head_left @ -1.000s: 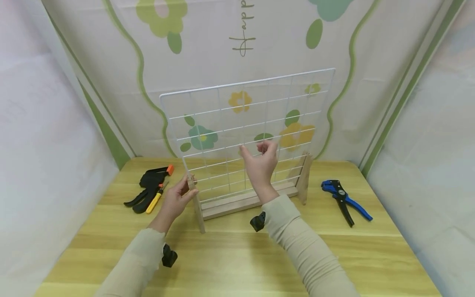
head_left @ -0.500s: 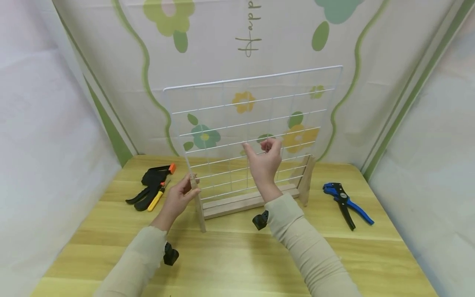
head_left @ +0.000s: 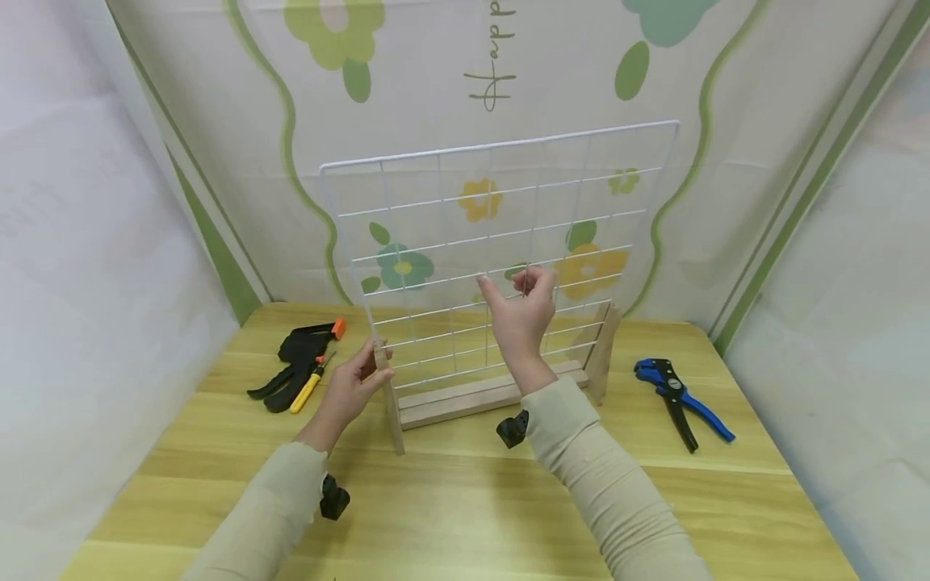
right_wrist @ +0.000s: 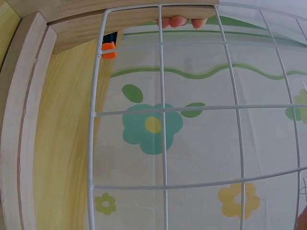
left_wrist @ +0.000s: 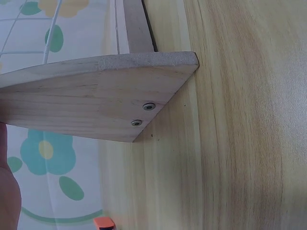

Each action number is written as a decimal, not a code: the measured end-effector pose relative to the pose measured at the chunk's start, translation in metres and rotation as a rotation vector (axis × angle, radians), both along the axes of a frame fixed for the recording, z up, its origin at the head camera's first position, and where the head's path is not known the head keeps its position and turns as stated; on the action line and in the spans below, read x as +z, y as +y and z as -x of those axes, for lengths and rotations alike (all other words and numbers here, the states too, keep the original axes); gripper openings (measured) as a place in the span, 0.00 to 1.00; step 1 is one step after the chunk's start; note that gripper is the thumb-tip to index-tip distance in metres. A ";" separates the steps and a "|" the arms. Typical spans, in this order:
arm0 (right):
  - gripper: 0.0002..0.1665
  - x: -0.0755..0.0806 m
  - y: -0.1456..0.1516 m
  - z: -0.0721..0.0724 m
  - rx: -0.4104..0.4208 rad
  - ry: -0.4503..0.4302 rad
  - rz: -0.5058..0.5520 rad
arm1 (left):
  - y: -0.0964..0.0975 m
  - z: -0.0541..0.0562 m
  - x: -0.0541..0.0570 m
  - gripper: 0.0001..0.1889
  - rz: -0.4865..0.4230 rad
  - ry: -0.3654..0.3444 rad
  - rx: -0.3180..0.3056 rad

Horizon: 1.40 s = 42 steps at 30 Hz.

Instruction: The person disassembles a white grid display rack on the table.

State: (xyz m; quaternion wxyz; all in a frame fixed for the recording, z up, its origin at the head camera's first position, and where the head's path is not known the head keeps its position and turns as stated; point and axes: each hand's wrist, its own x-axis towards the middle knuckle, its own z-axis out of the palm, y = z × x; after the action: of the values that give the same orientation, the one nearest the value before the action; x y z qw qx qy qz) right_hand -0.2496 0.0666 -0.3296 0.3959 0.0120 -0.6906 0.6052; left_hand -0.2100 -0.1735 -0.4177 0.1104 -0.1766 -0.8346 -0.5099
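A white wire grid panel (head_left: 438,152) stands almost upright in a wooden stand. In the head view my right hand (head_left: 521,327) grips the panel near its middle, fingers curled at a wire. My left hand (head_left: 350,391) pinches the upper end of the stand's left side piece (head_left: 393,420). The left wrist view shows two metal fasteners (left_wrist: 149,106) low on that side piece (left_wrist: 120,91). Seen from the right wrist, the panel's bottom wire (right_wrist: 90,143) is apart from the wooden crossbar (right_wrist: 14,124). Left fingertips (right_wrist: 177,21) show behind the side piece there.
To the left lie a black tool with an orange tip (head_left: 294,351) and a yellow-handled screwdriver (head_left: 303,395). A blue and black wire stripper (head_left: 676,395) lies to the right on the wooden table (head_left: 465,516). A flowered cloth (head_left: 407,105) hangs behind.
In the head view the panel's top edge has risen slightly and shifted right, with my right hand moving along. The whole view has shifted a little; my left hand stays on the side piece.
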 end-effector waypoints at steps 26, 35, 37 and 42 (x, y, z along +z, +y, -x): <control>0.30 0.019 0.000 0.001 -0.011 0.005 -0.010 | -0.005 0.006 -0.011 0.33 -0.001 0.048 -0.006; 0.30 0.027 0.001 0.004 -0.001 0.037 -0.013 | -0.003 0.008 -0.009 0.33 -0.006 0.036 0.005; 0.31 0.029 0.001 0.005 0.006 0.036 -0.004 | -0.001 0.004 -0.003 0.32 -0.015 0.023 0.007; 0.32 0.030 0.000 0.005 0.021 0.018 0.008 | 0.002 -0.008 0.014 0.31 -0.014 -0.005 0.015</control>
State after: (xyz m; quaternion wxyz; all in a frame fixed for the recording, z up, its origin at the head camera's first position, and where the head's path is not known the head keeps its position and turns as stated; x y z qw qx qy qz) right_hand -0.2550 0.0667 -0.2996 0.3960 0.0230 -0.6842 0.6119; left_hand -0.2017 -0.1710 -0.4041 0.1132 -0.1683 -0.8326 -0.5153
